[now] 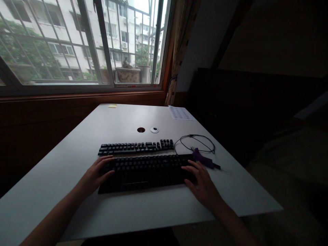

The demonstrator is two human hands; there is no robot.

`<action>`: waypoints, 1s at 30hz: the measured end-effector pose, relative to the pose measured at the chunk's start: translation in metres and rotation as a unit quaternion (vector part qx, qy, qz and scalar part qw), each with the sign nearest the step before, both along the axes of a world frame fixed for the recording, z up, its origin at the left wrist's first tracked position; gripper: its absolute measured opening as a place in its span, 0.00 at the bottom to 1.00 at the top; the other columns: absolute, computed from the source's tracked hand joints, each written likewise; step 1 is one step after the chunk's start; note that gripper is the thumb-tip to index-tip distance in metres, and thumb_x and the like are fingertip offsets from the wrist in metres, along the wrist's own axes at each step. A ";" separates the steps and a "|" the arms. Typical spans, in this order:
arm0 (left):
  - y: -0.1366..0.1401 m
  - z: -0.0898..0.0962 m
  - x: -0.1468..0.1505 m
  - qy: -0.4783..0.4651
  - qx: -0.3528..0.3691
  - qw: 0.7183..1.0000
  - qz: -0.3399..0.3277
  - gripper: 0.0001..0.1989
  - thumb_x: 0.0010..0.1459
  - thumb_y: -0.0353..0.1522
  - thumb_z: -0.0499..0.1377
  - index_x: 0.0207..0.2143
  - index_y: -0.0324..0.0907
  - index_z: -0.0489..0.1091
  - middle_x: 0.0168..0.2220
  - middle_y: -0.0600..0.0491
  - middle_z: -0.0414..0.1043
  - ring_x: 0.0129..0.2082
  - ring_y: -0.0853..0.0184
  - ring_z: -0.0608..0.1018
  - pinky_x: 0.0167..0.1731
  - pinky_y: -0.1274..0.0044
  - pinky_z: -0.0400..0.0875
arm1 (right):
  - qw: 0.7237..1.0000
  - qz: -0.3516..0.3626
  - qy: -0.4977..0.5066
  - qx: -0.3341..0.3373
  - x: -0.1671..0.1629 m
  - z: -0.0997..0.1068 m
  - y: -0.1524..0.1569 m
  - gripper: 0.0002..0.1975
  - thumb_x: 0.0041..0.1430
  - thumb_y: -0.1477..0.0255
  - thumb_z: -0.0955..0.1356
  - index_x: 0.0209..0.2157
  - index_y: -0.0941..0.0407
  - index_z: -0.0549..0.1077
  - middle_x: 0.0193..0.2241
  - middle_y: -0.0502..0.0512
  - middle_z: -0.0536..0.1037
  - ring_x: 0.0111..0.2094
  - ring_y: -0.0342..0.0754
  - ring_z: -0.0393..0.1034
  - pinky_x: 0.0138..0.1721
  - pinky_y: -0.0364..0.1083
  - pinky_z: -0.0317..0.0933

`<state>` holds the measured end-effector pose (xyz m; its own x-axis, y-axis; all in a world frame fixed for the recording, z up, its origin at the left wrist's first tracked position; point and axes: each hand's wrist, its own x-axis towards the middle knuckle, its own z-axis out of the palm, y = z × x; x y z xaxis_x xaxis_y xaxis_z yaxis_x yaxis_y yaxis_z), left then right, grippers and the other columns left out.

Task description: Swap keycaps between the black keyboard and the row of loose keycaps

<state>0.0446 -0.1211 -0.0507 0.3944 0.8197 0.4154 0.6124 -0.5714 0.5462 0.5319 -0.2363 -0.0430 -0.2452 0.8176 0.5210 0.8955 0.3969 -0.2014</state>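
Observation:
A black keyboard (146,176) lies flat on the white table, its wide front edge towards me. My left hand (98,171) rests over its left end, thumb and fingers apart. At the opposite end, my right hand (198,179) lies with spread fingers on the keyboard's right side. Just behind the keyboard, loose black keycaps (135,147) are laid out in rows like a keyboard layout. To the right of these lies a purple object (202,159) with a dark narrow end; its kind is unclear. Part of each keyboard end is hidden under my hands.
A black cable (197,135) loops on the table (123,118) at the right. Farther back are a round hole (141,130), a small white disc (154,130), a printed sheet (180,113) and a yellow note (112,106). A barred window (110,86) stands beyond.

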 end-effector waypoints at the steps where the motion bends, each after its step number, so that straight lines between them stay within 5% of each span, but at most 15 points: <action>1: 0.000 0.000 0.000 0.000 -0.001 1.000 0.000 0.24 0.64 0.47 0.60 0.59 0.50 0.69 0.61 0.47 0.69 0.60 0.54 0.74 0.59 0.61 0.72 | 1.000 -0.001 -0.002 -0.003 0.000 0.000 0.000 0.24 0.69 0.65 0.66 0.64 0.49 0.59 0.63 0.59 0.70 0.68 0.57 0.57 0.69 0.70 0.48; 16: 0.001 -0.001 0.000 -0.006 -0.004 1.000 0.002 0.24 0.64 0.48 0.61 0.58 0.50 0.69 0.61 0.46 0.68 0.60 0.52 0.73 0.60 0.58 0.70 | 1.000 0.006 0.019 0.004 0.003 -0.001 0.001 0.23 0.69 0.65 0.65 0.63 0.47 0.61 0.59 0.58 0.73 0.65 0.58 0.63 0.68 0.70 0.50; 22: 0.001 -0.002 -0.001 -0.015 0.002 1.000 0.010 0.26 0.63 0.49 0.61 0.58 0.49 0.68 0.61 0.45 0.68 0.60 0.52 0.74 0.60 0.58 0.71 | 0.998 -0.050 0.025 0.005 0.004 -0.004 0.005 0.25 0.72 0.65 0.63 0.67 0.47 0.57 0.64 0.58 0.68 0.67 0.60 0.59 0.64 0.67 0.60; 30: 0.005 -0.007 -0.003 -0.041 -0.023 0.998 0.036 0.29 0.60 0.53 0.62 0.57 0.47 0.69 0.55 0.44 0.74 0.54 0.52 0.79 0.54 0.56 0.76 | 0.998 -0.058 -0.022 -0.032 0.009 -0.012 -0.003 0.26 0.72 0.62 0.62 0.68 0.48 0.56 0.67 0.57 0.66 0.68 0.59 0.59 0.65 0.66 0.61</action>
